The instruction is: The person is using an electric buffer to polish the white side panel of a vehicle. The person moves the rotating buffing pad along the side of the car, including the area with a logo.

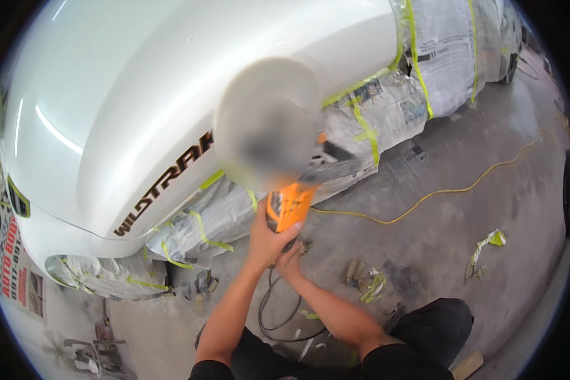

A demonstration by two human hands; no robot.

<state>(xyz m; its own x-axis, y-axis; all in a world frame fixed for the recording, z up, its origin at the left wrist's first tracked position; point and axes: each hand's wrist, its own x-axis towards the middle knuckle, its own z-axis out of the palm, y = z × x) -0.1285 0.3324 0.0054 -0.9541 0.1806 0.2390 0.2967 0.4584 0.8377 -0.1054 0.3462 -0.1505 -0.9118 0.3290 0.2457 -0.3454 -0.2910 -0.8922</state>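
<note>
My left hand [271, 239] is closed around the orange body of a corded power tool [292, 206] that looks like a polisher. Just below it, my right hand [289, 264] is closed at the tool's rear end, its fingers partly hidden. A large pale round pad [269, 120], blurred with a dark middle, shows at the tool's far end in front of a white car body panel [145, 114]. Whether pad and panel touch, I cannot tell. Dark lettering with orange edges [164, 183] runs along the panel beside the pad.
Newspaper and plastic masking [386, 114] with yellow-green tape covers the car's lower side. A yellow cord [437, 190] crosses the grey floor, and a black cable [266, 310] loops below my hands. Scraps of tape [487, 247] lie on the right. A printed banner [19, 272] stands left.
</note>
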